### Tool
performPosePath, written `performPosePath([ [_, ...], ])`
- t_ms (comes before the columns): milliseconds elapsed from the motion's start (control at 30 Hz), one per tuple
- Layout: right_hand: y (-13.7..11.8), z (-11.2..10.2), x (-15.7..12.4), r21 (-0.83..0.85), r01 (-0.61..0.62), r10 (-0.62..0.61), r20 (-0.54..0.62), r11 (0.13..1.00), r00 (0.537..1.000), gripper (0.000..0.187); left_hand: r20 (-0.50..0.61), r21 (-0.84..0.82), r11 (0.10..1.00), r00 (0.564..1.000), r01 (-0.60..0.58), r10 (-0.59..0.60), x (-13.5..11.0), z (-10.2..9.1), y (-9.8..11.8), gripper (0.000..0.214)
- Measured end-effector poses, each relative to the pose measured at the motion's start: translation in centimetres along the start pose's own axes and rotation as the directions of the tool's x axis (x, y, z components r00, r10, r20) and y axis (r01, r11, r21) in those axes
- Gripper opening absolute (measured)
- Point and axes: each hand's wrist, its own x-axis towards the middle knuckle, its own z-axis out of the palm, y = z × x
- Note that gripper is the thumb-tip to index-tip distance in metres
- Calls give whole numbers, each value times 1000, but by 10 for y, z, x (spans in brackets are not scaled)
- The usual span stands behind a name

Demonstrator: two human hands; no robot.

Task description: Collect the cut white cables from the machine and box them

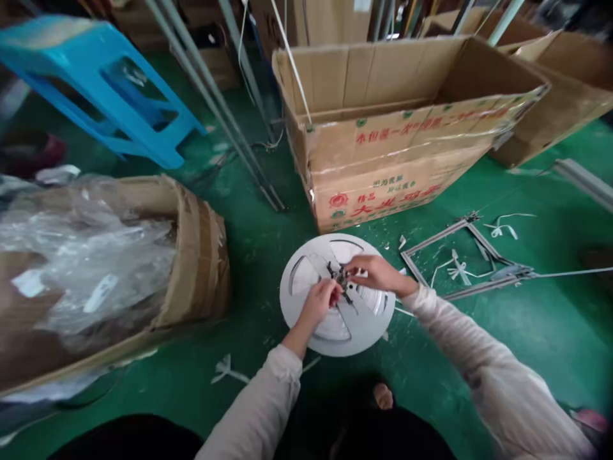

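A small, dark, thin-armed, apparently metal part (341, 278) lies over the centre of a round, flat, pale-grey reel (361, 331), pinched in the closed grip of the left hand (324, 299), presumably for steadiness; the right hand (376, 273) curls its fingers at the opposite side, its hold too blurred to tell. The reel rests flat on the glossy green floor (258, 268), probably for stability, before an open, brown, red-printed cardboard box (397, 169).

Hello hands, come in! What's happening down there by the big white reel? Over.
Left hand and right hand at small dark part, grip unclear. White reel underneath. Cardboard box beyond, not blocking hands.
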Motion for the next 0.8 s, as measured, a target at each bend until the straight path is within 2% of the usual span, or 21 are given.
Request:
performPosePath([
  [100,34,-3,22,-155,18,-19,-2,988,1000,15,-165,-90,996,986,22,-37,0,-28,-8,42],
  [200,56,3,37,-169,43,-25,111,985,994,11,-278,-86,996,960,11,-35,-3,-53,-14,40],
  [267,64,8,40,-160,70,-38,196,985,980,10,-296,-74,997,955,11,-33,-5,-62,-18,40],
  [367,72,12,38,-174,57,-12,251,983,968,9,-282,-60,998,958,35,-50,-6,-66,-24,39],
  [500,78,13,35,-162,19,26,267,987,963,11,-276,-63,994,956,89,-103,-8,-62,-31,39],
  [600,81,14,40,-173,32,28,333,984,943,12,-269,-43,993,956,112,-120,-9,-61,-34,38],
  [700,85,20,51,-223,72,39,457,972,889,10,-281,-23,993,953,113,-115,-9,-62,-35,38],
  [800,92,32,65,-321,102,114,589,942,800,11,-296,-21,993,948,115,-116,-11,-63,-40,38],
])
